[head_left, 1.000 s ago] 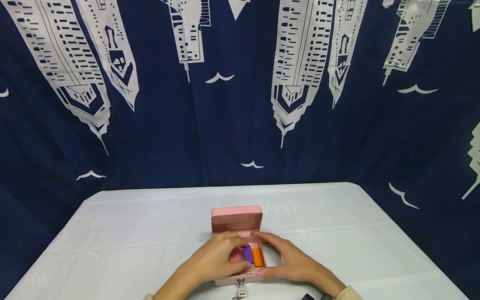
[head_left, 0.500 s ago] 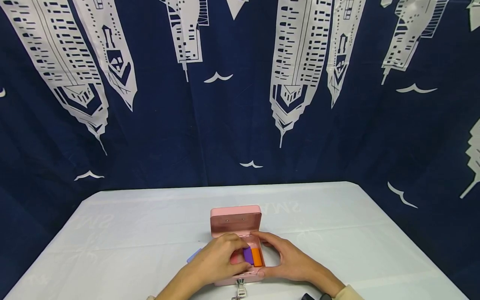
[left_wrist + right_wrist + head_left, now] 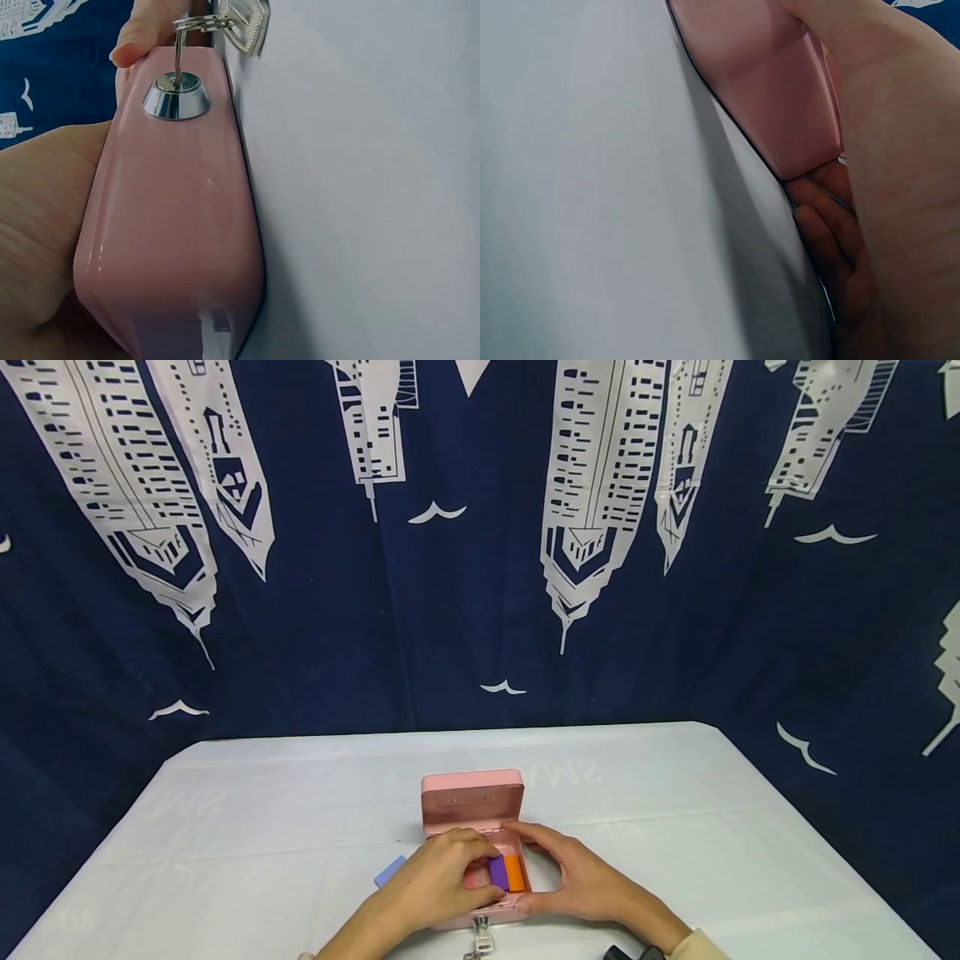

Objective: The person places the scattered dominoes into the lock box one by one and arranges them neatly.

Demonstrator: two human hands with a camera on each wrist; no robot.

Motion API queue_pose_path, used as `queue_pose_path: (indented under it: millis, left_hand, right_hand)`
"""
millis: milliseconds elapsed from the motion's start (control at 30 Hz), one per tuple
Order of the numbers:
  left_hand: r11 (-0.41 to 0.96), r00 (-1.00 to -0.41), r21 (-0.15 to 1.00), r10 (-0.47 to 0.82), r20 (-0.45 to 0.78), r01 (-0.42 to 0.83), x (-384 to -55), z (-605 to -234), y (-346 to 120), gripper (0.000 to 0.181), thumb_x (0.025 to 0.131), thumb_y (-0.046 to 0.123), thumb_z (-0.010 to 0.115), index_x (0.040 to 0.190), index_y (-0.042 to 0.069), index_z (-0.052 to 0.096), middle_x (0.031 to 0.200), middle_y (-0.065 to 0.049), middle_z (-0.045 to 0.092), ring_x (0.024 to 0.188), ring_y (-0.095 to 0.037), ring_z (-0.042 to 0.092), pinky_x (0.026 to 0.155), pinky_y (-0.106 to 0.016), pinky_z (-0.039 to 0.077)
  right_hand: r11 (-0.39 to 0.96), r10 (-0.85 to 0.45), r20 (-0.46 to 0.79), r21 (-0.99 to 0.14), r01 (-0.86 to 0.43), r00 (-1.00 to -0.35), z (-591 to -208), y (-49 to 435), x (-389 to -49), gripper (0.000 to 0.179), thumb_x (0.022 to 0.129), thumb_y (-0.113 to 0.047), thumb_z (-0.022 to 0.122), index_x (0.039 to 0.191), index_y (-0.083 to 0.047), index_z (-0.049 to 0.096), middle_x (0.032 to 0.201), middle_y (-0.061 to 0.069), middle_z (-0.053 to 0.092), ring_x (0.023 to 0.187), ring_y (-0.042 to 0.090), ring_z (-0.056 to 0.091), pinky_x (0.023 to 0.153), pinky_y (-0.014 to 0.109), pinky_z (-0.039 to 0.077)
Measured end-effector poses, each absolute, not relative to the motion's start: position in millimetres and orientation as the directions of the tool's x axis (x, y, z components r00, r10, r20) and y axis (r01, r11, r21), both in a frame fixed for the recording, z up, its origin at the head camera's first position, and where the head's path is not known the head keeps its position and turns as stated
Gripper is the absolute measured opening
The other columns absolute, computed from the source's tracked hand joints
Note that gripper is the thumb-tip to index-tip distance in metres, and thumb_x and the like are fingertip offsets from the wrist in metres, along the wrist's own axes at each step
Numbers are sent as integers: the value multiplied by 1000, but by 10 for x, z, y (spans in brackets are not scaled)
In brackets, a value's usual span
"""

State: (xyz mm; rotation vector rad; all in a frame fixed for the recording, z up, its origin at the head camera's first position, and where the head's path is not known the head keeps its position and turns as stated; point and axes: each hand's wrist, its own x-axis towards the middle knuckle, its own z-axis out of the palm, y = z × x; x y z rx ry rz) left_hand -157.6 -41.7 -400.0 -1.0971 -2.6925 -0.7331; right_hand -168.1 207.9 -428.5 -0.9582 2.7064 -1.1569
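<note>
A pink metal cash box (image 3: 476,920) stands on the table with its lid (image 3: 472,802) raised. Inside, a purple block (image 3: 498,872) lies flush beside an orange block (image 3: 514,873) at the right wall. My left hand (image 3: 438,877) reaches over the box's left part and pinches the purple block between thumb and fingers. With thumb at the front and fingers at the back, my right hand (image 3: 581,881) grips the box's right side. A reddish piece (image 3: 471,878) shows partly under my left hand. In the left wrist view, a key stands in the silver lock (image 3: 177,101).
Left of the box, a flat blue piece (image 3: 389,871) lies on the white-covered table (image 3: 262,827), partly behind my left hand. A second key (image 3: 247,26) hangs from the one in the lock. Something black (image 3: 617,953) shows at my right wrist.
The purple block, tilted a second ago, now sits straight against the orange one. My left hand has shifted slightly right, and the blue piece has come into view. My right hand stays put.
</note>
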Motion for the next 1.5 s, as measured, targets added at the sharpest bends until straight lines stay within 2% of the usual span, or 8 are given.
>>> queue_pose_path:
  millis: [367,700,1200,1500]
  left_hand:
    - [641,-745,381,592,307,666,-1571,-4003,-390,36,80,37,83,107,16,74,104,9,73,98,-6,64,91,-28,55]
    - [693,-784,366,557,276,621,-1544,-3989,-363,38,76,39,86,106,17,75,106,8,73,102,-9,65,93,-31,56]
    - [721,-799,344,539,267,602,-1534,-3995,-340,39,76,39,86,107,16,77,107,6,74,106,-12,66,95,-33,55]
    - [729,-805,341,534,259,593,-1542,-3997,-323,41,75,40,86,108,17,77,108,6,75,108,-13,66,97,-34,55]
  right_hand:
    - [527,-561,193,-667,-527,-805,-4293,2083,-1686,85,78,-48,82,151,-36,39,151,-17,46,135,12,51,114,35,43]
    - [529,-558,181,-675,-515,-810,-4278,2070,-1685,84,78,-48,82,150,-36,40,151,-17,46,135,13,51,115,37,42]
    - [542,-550,168,-673,-503,-818,-4258,2066,-1675,85,77,-50,82,150,-37,40,151,-17,46,137,14,51,116,38,42]
    - [537,-550,180,-673,-510,-816,-4273,2064,-1683,84,77,-49,82,149,-38,40,149,-18,48,132,12,53,114,36,43]
